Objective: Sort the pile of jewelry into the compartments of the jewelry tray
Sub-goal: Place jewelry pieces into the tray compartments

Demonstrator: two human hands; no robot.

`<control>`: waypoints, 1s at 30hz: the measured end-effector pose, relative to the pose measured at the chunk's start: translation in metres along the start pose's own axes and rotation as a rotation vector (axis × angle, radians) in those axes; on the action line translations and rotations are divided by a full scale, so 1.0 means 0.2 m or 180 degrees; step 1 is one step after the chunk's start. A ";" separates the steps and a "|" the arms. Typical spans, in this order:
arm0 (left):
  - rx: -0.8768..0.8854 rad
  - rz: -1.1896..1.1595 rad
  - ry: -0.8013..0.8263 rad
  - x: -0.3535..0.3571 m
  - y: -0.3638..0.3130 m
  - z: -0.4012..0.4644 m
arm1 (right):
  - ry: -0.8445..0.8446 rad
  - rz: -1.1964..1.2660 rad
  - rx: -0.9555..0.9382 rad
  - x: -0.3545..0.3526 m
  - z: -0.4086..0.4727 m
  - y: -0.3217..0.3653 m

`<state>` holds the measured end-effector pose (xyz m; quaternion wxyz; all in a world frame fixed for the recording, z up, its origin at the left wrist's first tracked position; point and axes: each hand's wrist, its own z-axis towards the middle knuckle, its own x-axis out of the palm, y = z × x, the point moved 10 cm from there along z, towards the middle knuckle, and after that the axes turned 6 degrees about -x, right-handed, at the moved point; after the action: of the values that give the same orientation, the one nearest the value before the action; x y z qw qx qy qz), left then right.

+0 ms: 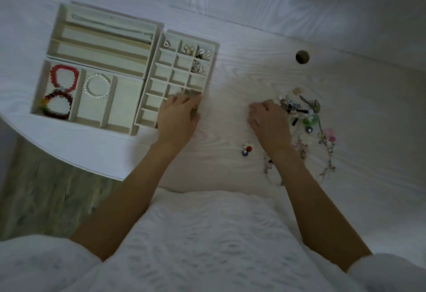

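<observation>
Right hand (268, 122) at the near-left edge of the jewelry pile (304, 116), fingers curled into it; whether pinching a piece, cannot tell. Pile just beyond and right of that hand, strung pieces trailing back beside the wrist. Left hand (177, 116) resting, fingers relaxed, on the tray (213, 61). Earrings in far small compartments; bracelets (62, 91) further left; near cells bare.

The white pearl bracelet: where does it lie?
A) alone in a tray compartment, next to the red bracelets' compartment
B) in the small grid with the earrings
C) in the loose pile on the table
A: the white pearl bracelet lies alone in its compartment, beside the red bracelets.
</observation>
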<state>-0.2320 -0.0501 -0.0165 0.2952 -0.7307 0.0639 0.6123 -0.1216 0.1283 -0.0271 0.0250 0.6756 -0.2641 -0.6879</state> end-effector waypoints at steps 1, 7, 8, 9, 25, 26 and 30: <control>-0.0009 0.0010 0.0005 0.00 0.00 0.00 | -0.0030 -0.0046 -0.0073 0.01 0.02 0.02; -0.0171 -0.0040 0.0039 0.01 -0.01 -0.01 | -0.0235 -0.0134 -0.0549 0.03 0.06 0.11; -0.0173 -0.0025 0.0025 0.01 -0.01 -0.01 | -0.0234 -0.0142 -0.0601 0.03 0.06 0.13; -0.0162 -0.0012 0.0011 0.00 -0.01 -0.01 | -0.0227 -0.0137 -0.0620 0.03 0.05 0.14; -0.0216 -0.0049 -0.0068 -0.01 -0.03 -0.04 | -0.0259 0.0455 -0.0677 -0.05 -0.04 0.04; -0.0233 -0.0044 -0.0062 -0.01 -0.02 -0.04 | -0.0136 0.0484 -0.0704 -0.02 -0.02 0.06; -0.0249 -0.0020 -0.0104 -0.01 -0.03 -0.04 | 0.0144 0.0357 -0.0591 0.05 0.03 0.10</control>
<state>-0.2231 -0.0495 -0.0129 0.2693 -0.7317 0.0328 0.6253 -0.1347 0.1088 -0.0284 0.1319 0.6699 -0.2360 -0.6914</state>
